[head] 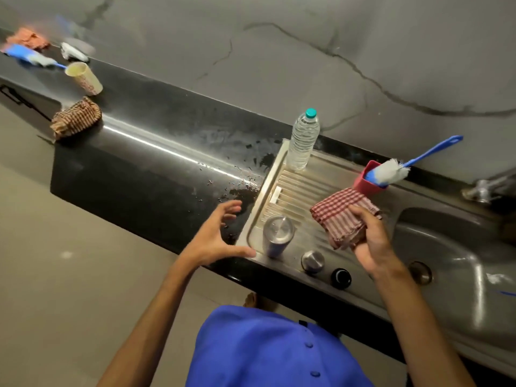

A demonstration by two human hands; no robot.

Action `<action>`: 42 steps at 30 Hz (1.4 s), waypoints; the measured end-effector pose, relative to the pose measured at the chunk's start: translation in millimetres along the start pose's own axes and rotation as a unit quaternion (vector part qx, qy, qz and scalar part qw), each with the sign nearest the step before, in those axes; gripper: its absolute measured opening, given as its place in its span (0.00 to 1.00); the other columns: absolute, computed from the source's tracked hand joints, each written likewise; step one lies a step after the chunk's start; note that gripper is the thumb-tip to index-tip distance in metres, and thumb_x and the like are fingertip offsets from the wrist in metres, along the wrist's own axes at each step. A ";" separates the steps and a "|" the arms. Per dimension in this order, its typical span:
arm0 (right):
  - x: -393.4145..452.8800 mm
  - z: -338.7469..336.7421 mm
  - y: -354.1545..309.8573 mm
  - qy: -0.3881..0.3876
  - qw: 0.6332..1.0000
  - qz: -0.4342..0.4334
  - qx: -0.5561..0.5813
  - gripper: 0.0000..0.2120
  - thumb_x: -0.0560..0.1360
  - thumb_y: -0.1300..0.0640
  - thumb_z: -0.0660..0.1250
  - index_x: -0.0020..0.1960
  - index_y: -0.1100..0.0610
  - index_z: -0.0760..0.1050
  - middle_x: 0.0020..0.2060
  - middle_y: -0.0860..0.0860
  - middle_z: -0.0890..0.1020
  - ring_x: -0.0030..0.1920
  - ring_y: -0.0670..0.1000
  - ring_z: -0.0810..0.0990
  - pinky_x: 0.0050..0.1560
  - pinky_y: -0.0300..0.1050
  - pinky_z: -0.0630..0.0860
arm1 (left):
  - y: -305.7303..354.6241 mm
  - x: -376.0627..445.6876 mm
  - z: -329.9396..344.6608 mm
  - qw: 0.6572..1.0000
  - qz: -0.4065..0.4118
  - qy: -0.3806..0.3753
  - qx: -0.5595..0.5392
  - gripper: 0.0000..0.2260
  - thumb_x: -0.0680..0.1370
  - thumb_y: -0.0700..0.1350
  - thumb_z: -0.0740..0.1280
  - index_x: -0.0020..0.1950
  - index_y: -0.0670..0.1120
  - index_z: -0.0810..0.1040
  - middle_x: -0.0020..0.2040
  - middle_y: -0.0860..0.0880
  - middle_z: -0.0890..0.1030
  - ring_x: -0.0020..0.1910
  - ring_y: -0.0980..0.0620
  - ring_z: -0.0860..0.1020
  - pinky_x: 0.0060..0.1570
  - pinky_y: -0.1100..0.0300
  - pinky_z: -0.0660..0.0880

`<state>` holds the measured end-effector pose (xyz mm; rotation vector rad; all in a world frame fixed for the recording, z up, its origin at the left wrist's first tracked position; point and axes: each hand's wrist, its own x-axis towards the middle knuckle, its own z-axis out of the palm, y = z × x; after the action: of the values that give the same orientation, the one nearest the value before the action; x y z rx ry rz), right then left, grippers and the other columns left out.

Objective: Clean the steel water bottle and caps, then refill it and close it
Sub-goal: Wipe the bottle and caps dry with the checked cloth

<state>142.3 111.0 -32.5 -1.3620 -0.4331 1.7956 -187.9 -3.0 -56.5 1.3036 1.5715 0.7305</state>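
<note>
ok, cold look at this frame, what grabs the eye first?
The right hand gripping a red checked cloth over the steel draining board, with the left hand open beside the steel bottle. Two caps sit near the front edge, and a blue brush rests in a red cup behind.

Dim, even light — blurred far-left corner

Counts, approx.: 1 upside-down steel bottle (277, 235); 2 caps, 1 round steel (312, 261) and 1 black (341, 278); 1 clear plastic water bottle w/ teal lid (303, 139); 3 cloths, 2 red-checked (344, 216) (76, 117) and 1 orange (27, 37); 2 blue-handled bottle brushes (391, 171) (33, 57); 2 cups, 1 red (368, 180) and 1 cream (84, 78); 2 hands (216, 236) (372, 241).
</note>
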 end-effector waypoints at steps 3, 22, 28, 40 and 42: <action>-5.3 8.2 9.7 0.033 0.999 -0.002 0.004 0.10 0.81 0.58 0.64 0.59 0.57 0.80 0.50 0.53 0.88 0.46 0.51 0.88 0.41 0.45 0.83 | -18.6 21.4 23.7 0.999 0.030 -0.039 -0.003 0.54 0.59 0.60 0.88 0.80 0.58 0.64 0.74 0.59 0.74 0.72 0.61 0.73 0.75 0.53 0.71; -86.6 -4.7 -17.7 0.149 0.935 -0.314 0.074 0.16 0.82 0.48 0.63 0.67 0.52 0.78 0.60 0.49 0.85 0.64 0.54 0.81 0.58 0.49 0.78 | 166.1 122.7 142.5 0.976 0.173 -0.085 -0.097 0.28 0.70 0.59 0.72 0.67 0.51 0.72 0.58 0.54 0.80 0.54 0.60 0.80 0.51 0.64 0.78; -83.8 -40.5 -50.1 0.234 0.773 -0.506 -0.304 0.21 0.83 0.49 0.62 0.76 0.46 0.69 0.74 0.47 0.73 0.73 0.48 0.71 0.73 0.44 0.68 | 204.2 113.8 210.3 0.945 0.308 -0.098 0.045 0.34 0.68 0.62 0.82 0.68 0.56 0.72 0.59 0.55 0.81 0.53 0.55 0.82 0.52 0.55 0.82; -108.4 -178.0 -117.3 0.086 0.918 -0.386 -0.033 0.27 0.75 0.34 0.70 0.62 0.55 0.82 0.59 0.57 0.83 0.56 0.54 0.81 0.57 0.56 0.77 | 325.1 93.8 338.1 0.961 0.208 0.020 -0.180 0.25 0.65 0.56 0.75 0.58 0.51 0.72 0.48 0.61 0.81 0.45 0.67 0.80 0.45 0.70 0.75; -114.1 -181.4 -110.7 0.105 0.872 -0.454 -0.151 0.27 0.81 0.42 0.64 0.75 0.55 0.72 0.72 0.51 0.76 0.72 0.52 0.75 0.72 0.58 0.71 | 340.0 101.6 360.8 0.967 0.134 0.015 -0.215 0.27 0.68 0.60 0.74 0.60 0.47 0.72 0.48 0.57 0.79 0.42 0.67 0.80 0.42 0.72 0.75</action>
<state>361.0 53.6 51.4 -1.2202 -1.0593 0.8121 279.4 140.4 74.3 1.1874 1.1811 1.1915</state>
